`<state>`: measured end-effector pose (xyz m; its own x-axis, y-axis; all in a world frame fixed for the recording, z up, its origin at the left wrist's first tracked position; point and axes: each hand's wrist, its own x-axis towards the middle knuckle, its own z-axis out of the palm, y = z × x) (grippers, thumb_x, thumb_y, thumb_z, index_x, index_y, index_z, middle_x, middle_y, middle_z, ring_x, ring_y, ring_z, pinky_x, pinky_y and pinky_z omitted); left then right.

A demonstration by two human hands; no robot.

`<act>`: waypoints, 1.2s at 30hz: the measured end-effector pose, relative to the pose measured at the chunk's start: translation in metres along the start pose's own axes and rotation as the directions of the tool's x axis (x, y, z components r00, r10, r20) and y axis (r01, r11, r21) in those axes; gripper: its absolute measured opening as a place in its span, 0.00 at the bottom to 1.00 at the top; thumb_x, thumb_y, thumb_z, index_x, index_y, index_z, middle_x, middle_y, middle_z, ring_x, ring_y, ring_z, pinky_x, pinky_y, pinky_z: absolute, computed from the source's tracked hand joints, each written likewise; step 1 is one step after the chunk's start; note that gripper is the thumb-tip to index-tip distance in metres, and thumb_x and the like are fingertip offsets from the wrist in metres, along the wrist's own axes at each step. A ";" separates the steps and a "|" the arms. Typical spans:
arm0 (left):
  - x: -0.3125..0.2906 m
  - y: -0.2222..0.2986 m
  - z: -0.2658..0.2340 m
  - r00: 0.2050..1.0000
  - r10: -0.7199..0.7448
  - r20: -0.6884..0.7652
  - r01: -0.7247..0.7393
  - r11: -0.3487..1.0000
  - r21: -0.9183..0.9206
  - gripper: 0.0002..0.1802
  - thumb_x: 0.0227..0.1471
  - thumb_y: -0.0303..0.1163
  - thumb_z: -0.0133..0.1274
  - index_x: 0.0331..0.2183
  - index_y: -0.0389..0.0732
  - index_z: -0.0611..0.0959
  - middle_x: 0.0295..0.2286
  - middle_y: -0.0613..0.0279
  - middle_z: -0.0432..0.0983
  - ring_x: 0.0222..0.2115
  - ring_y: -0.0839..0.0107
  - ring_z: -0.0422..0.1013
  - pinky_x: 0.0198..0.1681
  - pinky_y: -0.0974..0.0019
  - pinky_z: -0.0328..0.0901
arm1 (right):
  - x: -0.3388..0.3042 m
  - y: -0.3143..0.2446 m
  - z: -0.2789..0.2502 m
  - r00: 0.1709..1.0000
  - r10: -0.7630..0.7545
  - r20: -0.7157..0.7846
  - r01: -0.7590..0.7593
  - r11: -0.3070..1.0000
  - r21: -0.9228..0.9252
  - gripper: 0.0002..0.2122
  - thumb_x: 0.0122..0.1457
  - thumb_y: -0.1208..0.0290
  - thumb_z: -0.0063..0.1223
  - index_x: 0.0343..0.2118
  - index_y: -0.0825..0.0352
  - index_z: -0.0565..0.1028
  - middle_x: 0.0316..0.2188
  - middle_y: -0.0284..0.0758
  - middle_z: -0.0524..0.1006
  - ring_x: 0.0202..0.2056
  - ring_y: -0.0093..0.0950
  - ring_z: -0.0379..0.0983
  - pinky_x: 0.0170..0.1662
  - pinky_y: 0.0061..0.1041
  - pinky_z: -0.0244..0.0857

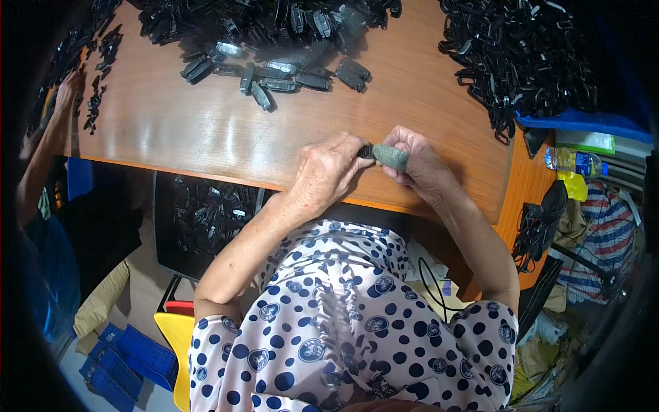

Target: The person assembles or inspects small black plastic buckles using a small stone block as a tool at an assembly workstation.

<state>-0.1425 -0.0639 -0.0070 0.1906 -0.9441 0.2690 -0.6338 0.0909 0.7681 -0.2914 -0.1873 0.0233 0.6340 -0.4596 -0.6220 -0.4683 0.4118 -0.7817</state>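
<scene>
My left hand [324, 173] pinches a small black plastic part [367, 152] above the table's near edge. Beside it, my right hand [420, 161] grips a grey-green, rounded, flat piece [390, 157] that looks like a pad; its exact kind is unclear. Its left edge meets or overlaps the black part; whether they press together cannot be told. Beyond my hands lies a heap of black plastic parts [274, 31], some with shiny faces. A few loose ones [261, 95] have spread toward me.
At the far right, black frame-like pieces [522, 62] are heaped by a blue tray [583, 122]. A dark bin [162, 233] of black parts stands below the table's near edge. Another person's hand [68, 89] is at the far left. A plastic bottle [576, 162] lies right of the table.
</scene>
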 end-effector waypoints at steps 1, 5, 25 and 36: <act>0.000 0.000 0.003 1.000 -0.001 -0.028 0.000 0.999 -0.041 0.11 0.47 0.26 0.59 0.35 0.35 0.80 0.24 0.55 0.74 0.22 0.63 0.73 0.25 0.68 0.67 | 0.000 0.001 -0.001 0.999 0.013 0.035 -0.014 0.999 0.034 0.03 0.60 0.72 0.46 0.31 0.64 0.67 0.19 0.28 0.69 0.16 0.12 0.59 0.14 0.10 0.47; -0.002 0.020 -0.001 0.903 -0.406 0.139 0.422 0.783 -0.456 0.11 0.48 0.30 0.60 0.32 0.33 0.79 0.24 0.57 0.71 0.26 0.65 0.72 0.29 0.67 0.67 | -0.006 -0.008 -0.004 0.987 0.060 0.150 -0.079 0.989 0.127 0.04 0.61 0.69 0.47 0.35 0.63 0.67 0.20 0.28 0.70 0.16 0.11 0.60 0.14 0.09 0.48; -0.052 0.028 -0.020 0.867 -0.450 0.216 0.412 0.400 -0.819 0.10 0.47 0.28 0.59 0.34 0.34 0.83 0.45 0.61 0.67 0.46 0.70 0.65 0.47 0.67 0.62 | -0.035 0.018 0.044 0.792 -0.379 0.479 0.158 0.884 0.439 0.30 0.61 0.58 0.51 0.61 0.65 0.55 0.29 0.30 0.73 0.26 0.15 0.72 0.27 0.11 0.68; -0.148 0.005 -0.139 0.805 -0.573 -0.155 0.562 0.652 0.509 0.19 0.36 0.27 0.64 0.35 0.36 0.81 0.39 0.52 0.73 0.40 0.53 0.70 0.42 0.57 0.66 | 0.034 -0.046 -0.177 0.435 -0.895 -0.100 -0.167 0.029 -0.985 0.31 0.53 0.48 0.54 0.56 0.61 0.64 0.48 0.44 0.68 0.47 0.43 0.67 0.44 0.44 0.65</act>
<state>-0.0693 0.1203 0.0380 0.6326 -0.7628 -0.1337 -0.6875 -0.6327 0.3565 -0.3573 -0.3614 0.0300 0.6332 -0.6470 0.4248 -0.7261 -0.6866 0.0365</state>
